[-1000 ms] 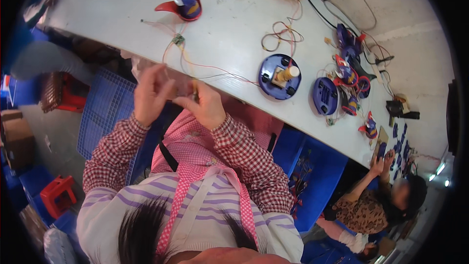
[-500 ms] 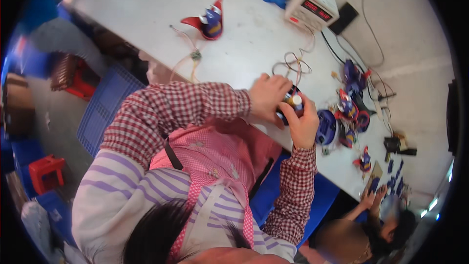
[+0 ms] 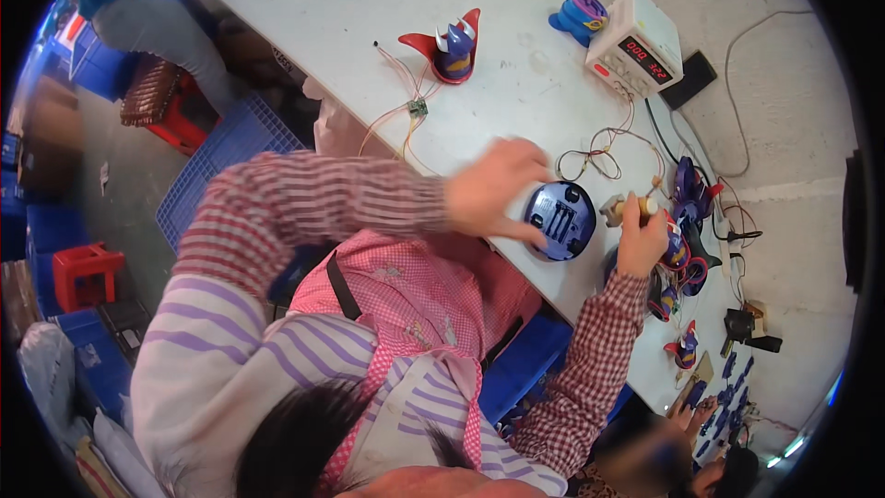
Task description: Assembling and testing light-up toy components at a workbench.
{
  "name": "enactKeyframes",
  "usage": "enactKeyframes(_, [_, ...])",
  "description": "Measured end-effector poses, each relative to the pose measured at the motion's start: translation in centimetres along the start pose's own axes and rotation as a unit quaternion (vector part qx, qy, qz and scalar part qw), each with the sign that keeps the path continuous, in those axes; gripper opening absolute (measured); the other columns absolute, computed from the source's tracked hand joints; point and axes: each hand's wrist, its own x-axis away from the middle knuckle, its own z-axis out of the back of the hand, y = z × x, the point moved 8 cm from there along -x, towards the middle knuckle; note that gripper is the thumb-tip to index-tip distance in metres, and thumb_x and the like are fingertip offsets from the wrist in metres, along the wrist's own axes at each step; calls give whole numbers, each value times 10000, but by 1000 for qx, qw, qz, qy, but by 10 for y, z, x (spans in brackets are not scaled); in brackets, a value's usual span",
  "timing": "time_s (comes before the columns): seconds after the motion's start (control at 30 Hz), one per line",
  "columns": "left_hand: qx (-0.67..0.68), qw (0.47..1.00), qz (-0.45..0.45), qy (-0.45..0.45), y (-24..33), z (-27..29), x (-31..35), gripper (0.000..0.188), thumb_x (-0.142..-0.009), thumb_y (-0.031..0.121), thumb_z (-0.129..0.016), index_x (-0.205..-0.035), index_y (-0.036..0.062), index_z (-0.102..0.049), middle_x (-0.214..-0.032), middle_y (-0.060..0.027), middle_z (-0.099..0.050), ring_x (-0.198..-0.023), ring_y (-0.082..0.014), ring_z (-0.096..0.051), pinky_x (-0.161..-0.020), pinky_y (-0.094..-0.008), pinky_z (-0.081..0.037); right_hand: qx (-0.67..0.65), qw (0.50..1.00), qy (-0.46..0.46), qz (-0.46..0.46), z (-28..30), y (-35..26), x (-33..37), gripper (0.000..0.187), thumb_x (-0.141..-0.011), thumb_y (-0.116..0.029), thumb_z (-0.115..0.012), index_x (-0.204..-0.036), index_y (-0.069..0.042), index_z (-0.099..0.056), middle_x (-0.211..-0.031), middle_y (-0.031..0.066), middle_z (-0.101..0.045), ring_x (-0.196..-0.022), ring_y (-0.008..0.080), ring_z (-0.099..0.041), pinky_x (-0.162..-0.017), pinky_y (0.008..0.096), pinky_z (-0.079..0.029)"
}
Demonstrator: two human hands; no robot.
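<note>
A round, dark blue-purple plastic base (image 3: 560,219) lies on the white table (image 3: 516,65), its slotted and recessed side up. My left hand (image 3: 498,186) is at its left side, fingers spread and blurred. The thumb reaches the base's rim; whether it touches I cannot tell. To the right of the base, my right hand (image 3: 643,244) pinches a small yellowish cylindrical part (image 3: 636,210) between thumb and fingers. Its exact kind is not clear. Thin coiled wires (image 3: 597,162) lie just beyond the base.
A white bench power supply (image 3: 636,41) stands at the back beside a blue plastic figure part (image 3: 581,18). Farther left sits a purple figure with red wings (image 3: 454,53), near a small wired circuit board (image 3: 418,108). Purple toy parts (image 3: 690,189) crowd the right. Another person's hands (image 3: 696,413) work at lower right.
Both hands were closed together around the base. Now my right hand has moved right with the yellowish part, and my left hand has opened and drawn back left. The whole view has shifted slightly.
</note>
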Motion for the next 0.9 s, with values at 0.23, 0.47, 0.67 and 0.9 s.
enactKeyframes(0.23, [-327,910,255,-19,-136,133,62,644,-701,492,-687,-1160,68,-528,-1267,-143,-384,-1204,-330,-311,-1009,-437,-263,52,987,129,80,0,-41,-6,399,-807,-233,-677,-1093,2,-528,-971,145,-528,-936,279,-485,-772,361,-434])
enactKeyframes(0.47, [-245,925,285,-62,-200,101,11,891,-644,608,-677,-1310,59,-453,-1435,-152,-264,-1367,-323,-131,-1087,-447,-154,-60,967,-190,162,-179,-212,43,382,-755,-324,-638,-928,15,-606,-885,174,-548,-850,344,-512,-762,385,-450])
enactKeyframes(0.67, [-67,940,334,23,-213,99,15,634,-716,394,-718,-1182,-3,-555,-1342,-166,-405,-1267,-286,-335,-1025,-367,-311,-55,984,-142,91,-205,-224,44,244,-777,-226,-616,-859,0,-574,-848,165,-577,-783,321,-560,-691,379,-472])
enactKeyframes(0.9, [467,800,370,-77,-126,58,-11,450,-742,211,-724,-1109,-20,-604,-1030,-100,-644,-924,-175,-594,-844,-258,-466,-356,901,-217,-122,-100,-131,43,133,-777,-102,-645,-868,-14,-603,-682,42,-599,-586,115,-509,-534,229,-406])
